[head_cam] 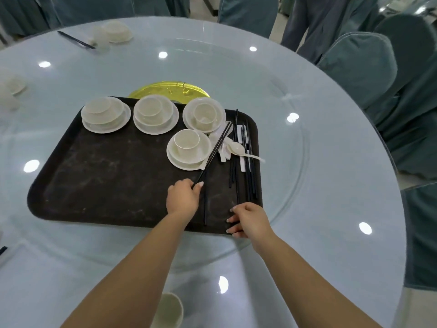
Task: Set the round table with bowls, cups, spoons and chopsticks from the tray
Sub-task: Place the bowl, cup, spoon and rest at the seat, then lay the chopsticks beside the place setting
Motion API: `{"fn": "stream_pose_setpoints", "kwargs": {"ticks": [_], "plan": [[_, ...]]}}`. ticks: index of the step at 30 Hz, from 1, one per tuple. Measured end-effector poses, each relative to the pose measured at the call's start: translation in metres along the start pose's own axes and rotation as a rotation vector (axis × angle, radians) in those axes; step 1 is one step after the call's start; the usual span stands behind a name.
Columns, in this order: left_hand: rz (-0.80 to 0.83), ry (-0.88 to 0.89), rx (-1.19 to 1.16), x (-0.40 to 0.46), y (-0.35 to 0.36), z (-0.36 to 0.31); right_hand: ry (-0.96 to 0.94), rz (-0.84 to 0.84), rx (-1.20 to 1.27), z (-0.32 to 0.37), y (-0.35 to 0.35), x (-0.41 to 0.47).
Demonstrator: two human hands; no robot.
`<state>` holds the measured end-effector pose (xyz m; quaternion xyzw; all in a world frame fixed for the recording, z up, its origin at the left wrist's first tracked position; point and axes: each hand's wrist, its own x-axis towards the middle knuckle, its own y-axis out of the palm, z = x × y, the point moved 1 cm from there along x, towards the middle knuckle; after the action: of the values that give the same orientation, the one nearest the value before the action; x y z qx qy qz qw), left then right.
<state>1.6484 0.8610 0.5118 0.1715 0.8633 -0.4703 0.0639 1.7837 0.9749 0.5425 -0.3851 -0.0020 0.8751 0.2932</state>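
Lying on the glass turntable (pixel 295 162) of the round table (pixel 354 268), the dark tray (pixel 94 176) sits straight ahead of you, and both your hands are over its near right part. Four stacks of bowls with cups stand on it: three in a row along the far edge (pixel 105 114) (pixel 155 114) (pixel 203 114), and a fourth (pixel 188 149) nearer you, just beyond your left hand (pixel 183 197). White spoons (pixel 233 147) lie heaped to the right of that fourth stack, and loose chopsticks (pixel 248 171) lie along the tray's right side, beyond your right hand (pixel 248 218).

Your left hand is curled and pinches a pair of chopsticks (pixel 216 147) by their near ends; the pair slants up and away to the right, crossing the rim of the fourth stack and the spoon heap. Your right hand rests at the tray's near right corner with its fingers loosely bent, tips pointing left on the tray surface; whether it grips the single chopstick (pixel 205 204) lying between your hands, you cannot tell.

A cup (pixel 169 311) stands on the table near you, between your forearms. Place settings (pixel 113 33) sit at the far left.
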Motion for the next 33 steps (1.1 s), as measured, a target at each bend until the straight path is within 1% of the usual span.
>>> {"fn": "stream_pose_setpoints", "kwargs": {"ticks": [5,8,11,16,21,24,27,30,33], "plan": [[0.063,-0.006,-0.151,-0.014,-0.008,0.004,0.003,0.009,0.015,0.002,-0.001,-0.002],[0.057,-0.003,-0.219,-0.032,-0.015,0.005,-0.008,0.011,0.057,0.005,-0.002,-0.009],[0.043,0.001,-0.293,-0.056,-0.022,0.011,-0.059,0.001,0.082,0.011,-0.001,-0.019],[0.083,0.019,-0.446,-0.102,-0.029,0.011,-0.151,0.065,0.093,0.027,0.004,-0.045],[0.174,0.07,-0.606,-0.15,-0.027,0.0,-0.216,0.068,0.089,0.036,-0.006,-0.073],[0.243,0.054,-0.644,-0.179,-0.023,-0.004,-0.262,0.057,0.107,0.034,-0.017,-0.086],[0.353,0.03,-0.714,-0.207,-0.019,-0.004,-0.302,0.063,0.111,0.027,-0.027,-0.098],[0.42,-0.008,-0.741,-0.234,-0.016,0.001,-0.312,0.116,0.058,0.009,-0.033,-0.112],[0.432,-0.031,-0.72,-0.259,-0.013,0.013,-0.31,0.171,0.016,-0.014,-0.035,-0.126]]}}
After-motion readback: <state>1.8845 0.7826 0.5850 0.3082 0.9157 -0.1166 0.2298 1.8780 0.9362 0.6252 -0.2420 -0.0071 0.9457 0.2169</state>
